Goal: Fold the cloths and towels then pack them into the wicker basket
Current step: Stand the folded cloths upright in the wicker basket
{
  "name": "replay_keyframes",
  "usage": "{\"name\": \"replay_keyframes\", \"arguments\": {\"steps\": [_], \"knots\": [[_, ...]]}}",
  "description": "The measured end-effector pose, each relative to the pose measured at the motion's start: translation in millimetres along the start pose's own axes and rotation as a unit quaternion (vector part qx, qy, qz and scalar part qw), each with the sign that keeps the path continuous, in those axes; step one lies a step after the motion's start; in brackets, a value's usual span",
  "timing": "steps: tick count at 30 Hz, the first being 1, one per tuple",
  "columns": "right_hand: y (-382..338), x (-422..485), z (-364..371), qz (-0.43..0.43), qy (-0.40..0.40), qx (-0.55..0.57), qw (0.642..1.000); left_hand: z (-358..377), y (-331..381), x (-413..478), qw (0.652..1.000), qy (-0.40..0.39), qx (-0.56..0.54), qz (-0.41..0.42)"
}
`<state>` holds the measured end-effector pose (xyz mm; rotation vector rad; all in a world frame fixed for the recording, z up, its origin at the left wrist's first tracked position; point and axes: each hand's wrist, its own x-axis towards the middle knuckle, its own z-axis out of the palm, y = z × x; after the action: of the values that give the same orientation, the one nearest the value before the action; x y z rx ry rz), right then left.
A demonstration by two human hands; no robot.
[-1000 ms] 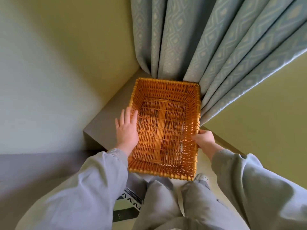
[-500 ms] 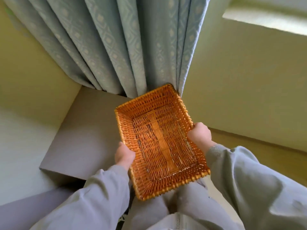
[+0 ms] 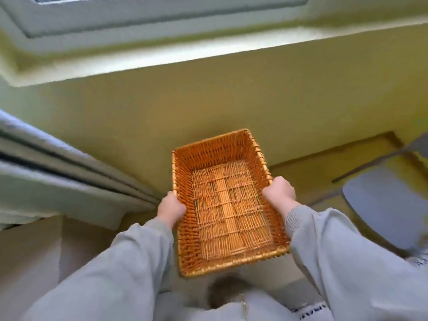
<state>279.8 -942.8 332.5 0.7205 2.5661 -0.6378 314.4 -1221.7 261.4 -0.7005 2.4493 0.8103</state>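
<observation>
Head view: much of the frame is blurred. The basket [image 3: 214, 147] is held between both hands in front of the person's body, its long sides running away from the camera and its far end towards the yellow-green wall [image 3: 208, 100]. Its woven bottom is in full sight. The left hand [image 3: 171, 208] is curled round the left long rim and grips it. The right hand [image 3: 279, 193] grips the right long rim the same way. The fingertips of both are hidden behind the wicker.

Both grey sleeves [image 3: 129, 262] are cut off by the lower edge. At the left a smeared grey curtain [image 3: 58, 177] runs out of frame. At the top a pale sill [image 3: 162, 54] is only partly seen. At the right a grey rounded seat [image 3: 382, 205] is cut by the edge, and what it belongs to is hard to make out.

A strip of dark marks [image 3: 308, 309] on light cloth near the lower edge is too blurred to read.

Counted: one basket, two hands, two sleeves.
</observation>
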Motion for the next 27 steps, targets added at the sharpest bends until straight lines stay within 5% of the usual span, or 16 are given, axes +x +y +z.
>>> {"name": "replay_keyframes", "arguments": {"steps": [10,17,27], "knots": [[216.9,91.7,-148.9,0.202,0.088,0.193,0.956,120.8,301.9,-13.2,0.966,-0.046,0.125,0.219],[343.7,142.6,-206.4,0.329,0.143,0.314,0.879,230.0,488.5,-19.9,0.893,-0.099,0.234,0.371],[463.5,238.5,-279.3,0.441,0.176,0.331,0.816,386.8,667.5,-18.0,0.838,-0.213,0.293,0.409]]}}
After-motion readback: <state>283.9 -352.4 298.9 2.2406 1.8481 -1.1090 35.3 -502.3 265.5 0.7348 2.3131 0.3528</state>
